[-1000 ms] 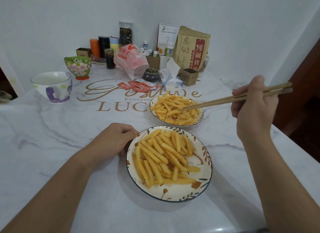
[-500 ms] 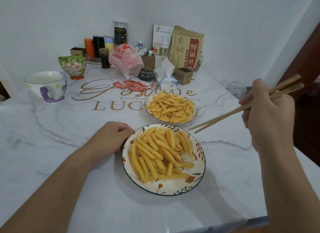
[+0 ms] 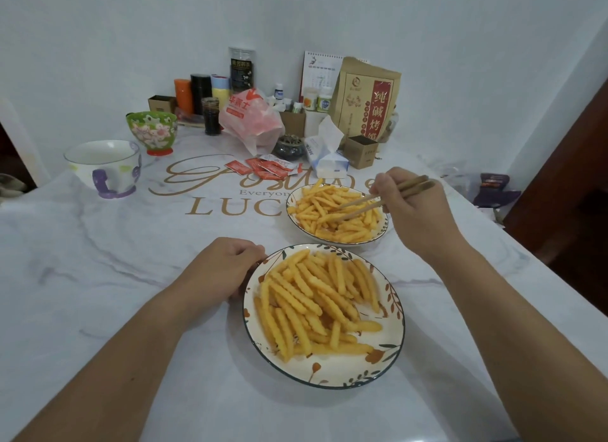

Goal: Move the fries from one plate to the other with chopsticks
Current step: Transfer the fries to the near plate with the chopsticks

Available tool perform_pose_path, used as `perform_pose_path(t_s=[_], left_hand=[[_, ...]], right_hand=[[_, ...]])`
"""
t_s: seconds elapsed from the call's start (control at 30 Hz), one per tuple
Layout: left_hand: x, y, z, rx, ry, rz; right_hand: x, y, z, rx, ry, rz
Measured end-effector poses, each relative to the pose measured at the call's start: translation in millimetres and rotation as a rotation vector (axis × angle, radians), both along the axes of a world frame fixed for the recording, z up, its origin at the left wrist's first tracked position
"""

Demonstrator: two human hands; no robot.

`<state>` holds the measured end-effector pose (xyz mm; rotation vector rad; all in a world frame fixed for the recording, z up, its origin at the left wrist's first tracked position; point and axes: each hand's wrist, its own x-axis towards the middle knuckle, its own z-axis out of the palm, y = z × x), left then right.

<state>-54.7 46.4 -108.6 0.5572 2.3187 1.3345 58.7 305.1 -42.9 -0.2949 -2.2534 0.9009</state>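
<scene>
Two floral plates of crinkle-cut fries sit on the marble table. The near plate [image 3: 329, 374] carries a heap of fries [image 3: 316, 300]. The far plate [image 3: 383, 232] holds smaller fries [image 3: 324, 216]. My right hand [image 3: 414, 208] grips a pair of wooden chopsticks [image 3: 365, 204], and their tips reach down into the far plate's fries. My left hand [image 3: 223, 267] rests on the table with curled fingers touching the near plate's left rim.
At the back stand a white mug [image 3: 105, 168], a green floral bowl [image 3: 152, 130], red sauce packets [image 3: 263, 166], a tissue box [image 3: 327, 158], a brown paper bag [image 3: 365, 99] and several bottles. The table's right edge [image 3: 539, 254] drops off beside dark wood.
My right hand has swung in from the right and lowered the chopstick tips into the far plate's fries. The left hand has stayed at the near plate's rim.
</scene>
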Motion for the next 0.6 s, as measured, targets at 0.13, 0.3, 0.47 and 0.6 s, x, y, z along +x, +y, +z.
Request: perform_pose_path(t_s=[0.13,0.3,0.47,0.6], left_hand=[[1.0,1.4,1.1,-0.010,0.020,0.007],[4.2,2.0,0.7,0.056,-0.031,0.018],[7.4,3.5,4.1,0.079,-0.034,0.046],[6.4,3.1,1.2,0.095,-0.030,0.040]], right_hand=[[-5.9,2.8,-3.9,-0.092,0.067,-0.035],[6.4,0.7,17.5,-0.396,0.399,-0.165],[27.9,3.3,47.3,-0.492,0.478,-0.183],[42.2,-3.6,72.0,-0.587,0.489,-0.194]])
